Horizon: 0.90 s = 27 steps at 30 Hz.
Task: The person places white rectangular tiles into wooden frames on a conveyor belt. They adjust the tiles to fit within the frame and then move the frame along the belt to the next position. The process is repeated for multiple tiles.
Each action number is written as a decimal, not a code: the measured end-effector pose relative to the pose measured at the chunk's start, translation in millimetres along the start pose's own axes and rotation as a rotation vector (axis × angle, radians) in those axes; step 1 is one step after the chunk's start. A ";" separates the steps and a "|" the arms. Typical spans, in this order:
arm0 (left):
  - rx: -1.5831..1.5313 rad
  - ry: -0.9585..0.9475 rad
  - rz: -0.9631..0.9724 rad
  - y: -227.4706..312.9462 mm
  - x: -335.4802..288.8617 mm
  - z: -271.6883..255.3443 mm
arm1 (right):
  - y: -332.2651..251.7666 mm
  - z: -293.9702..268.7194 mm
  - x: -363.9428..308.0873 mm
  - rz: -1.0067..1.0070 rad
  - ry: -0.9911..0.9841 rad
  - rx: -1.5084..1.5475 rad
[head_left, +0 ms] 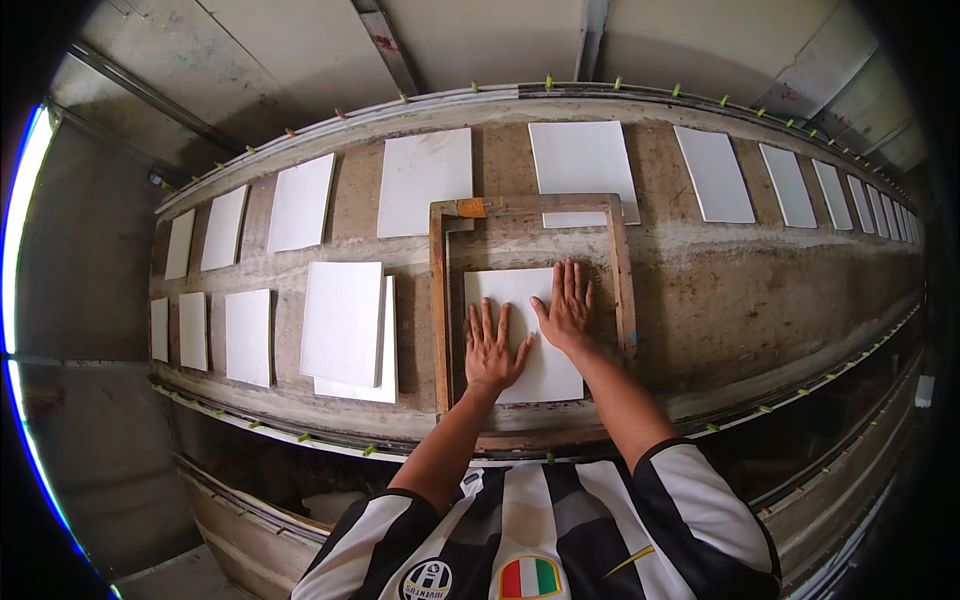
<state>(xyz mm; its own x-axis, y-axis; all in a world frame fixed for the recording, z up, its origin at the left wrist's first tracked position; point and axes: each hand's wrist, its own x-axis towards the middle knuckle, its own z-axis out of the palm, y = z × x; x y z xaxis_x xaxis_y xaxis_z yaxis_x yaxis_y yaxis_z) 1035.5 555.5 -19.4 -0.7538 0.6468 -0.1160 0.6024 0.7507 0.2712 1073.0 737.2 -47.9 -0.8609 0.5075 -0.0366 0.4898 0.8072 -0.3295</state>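
Directly in front of me a wooden frame lies on the long table, its inside showing the tabletop. Within it is a white rectangular sheet. My left hand rests flat on the sheet's left part, fingers spread and pointing away from me. On its upper right part lies my right hand, palm down, fingers stretched out past the sheet's far edge. Neither hand grips anything. The frame's far bar crosses over the lower part of another white sheet. Orange-brown tape wraps the frame's far left corner.
Left of the frame, one white sheet overlaps another. More white sheets stand in rows along the brown table, running far to the right. Small green clips line the table's far rail. A second table is behind, lower left.
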 end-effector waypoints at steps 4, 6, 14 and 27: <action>0.016 -0.012 0.001 0.0 2.2 2.4 | 13.3 3.3 27.6 -0.067 0.039 0.004; 0.030 -0.013 -0.002 -0.4 2.5 3.2 | 13.0 -0.3 44.5 -0.074 0.056 -0.007; 0.015 0.004 0.002 -1.5 1.8 3.6 | 6.4 2.9 9.3 -0.027 0.008 -0.036; 0.001 0.000 -0.006 -1.0 2.7 1.5 | -2.2 -8.1 -26.0 -0.023 -0.083 0.031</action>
<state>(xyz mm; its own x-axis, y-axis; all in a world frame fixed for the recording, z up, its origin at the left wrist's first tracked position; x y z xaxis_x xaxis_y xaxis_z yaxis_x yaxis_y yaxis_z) 1033.2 556.7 -21.5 -0.7573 0.6423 -0.1178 0.5982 0.7547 0.2696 1095.4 724.6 -38.5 -0.8809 0.4613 -0.1059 0.4664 0.8079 -0.3602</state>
